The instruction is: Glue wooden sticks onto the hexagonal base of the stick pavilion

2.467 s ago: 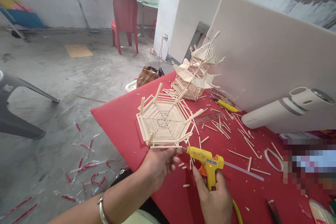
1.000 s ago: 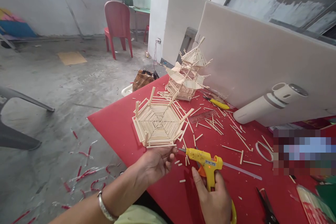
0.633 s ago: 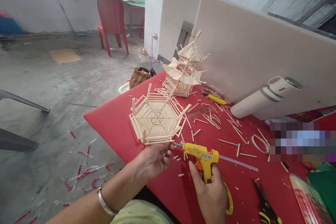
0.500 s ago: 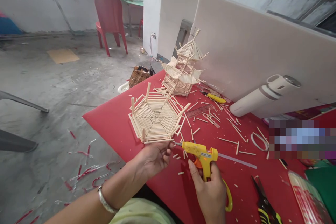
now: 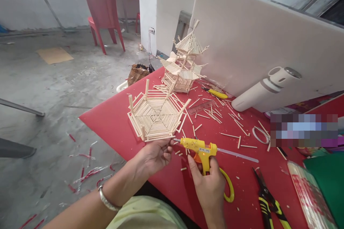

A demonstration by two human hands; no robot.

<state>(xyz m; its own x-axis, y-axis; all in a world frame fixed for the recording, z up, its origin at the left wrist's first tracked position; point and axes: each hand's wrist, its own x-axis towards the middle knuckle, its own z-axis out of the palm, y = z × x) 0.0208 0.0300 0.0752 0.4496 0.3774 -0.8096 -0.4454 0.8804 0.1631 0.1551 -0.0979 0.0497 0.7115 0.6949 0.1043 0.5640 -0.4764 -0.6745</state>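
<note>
An eight-sided platform of thin wooden sticks [image 5: 153,116], with short posts standing along its rim, rests on the red table [image 5: 107,120]. At its near edge my left hand [image 5: 154,157] is closed, palm up, with a thin wooden stick [image 5: 158,139] between the fingertips. The stick lies along that edge; whether it touches the platform I cannot tell. My right hand [image 5: 209,182] grips a yellow hot glue gun [image 5: 199,146] by its handle, the thumb beside the orange trigger. Its nozzle points left, close to the stick's right end and my left fingertips. A clear glue stick [image 5: 238,155] sticks out behind.
Behind the platform stands a tiered stick pagoda [image 5: 185,62]. Cut sticks, a ruler [image 5: 201,107], a yellow-handled tool [image 5: 218,94] and a tape ring [image 5: 260,135] lie to the right. Nearer are pruning shears [image 5: 268,198] and bagged sticks [image 5: 310,193]. A white bottle [image 5: 258,94] leans against a board.
The view has turned right and down, bringing the shears and bagged sticks into sight. The nozzle drew slightly away from the stick's end, then came close again. Both hands keep their holds.
</note>
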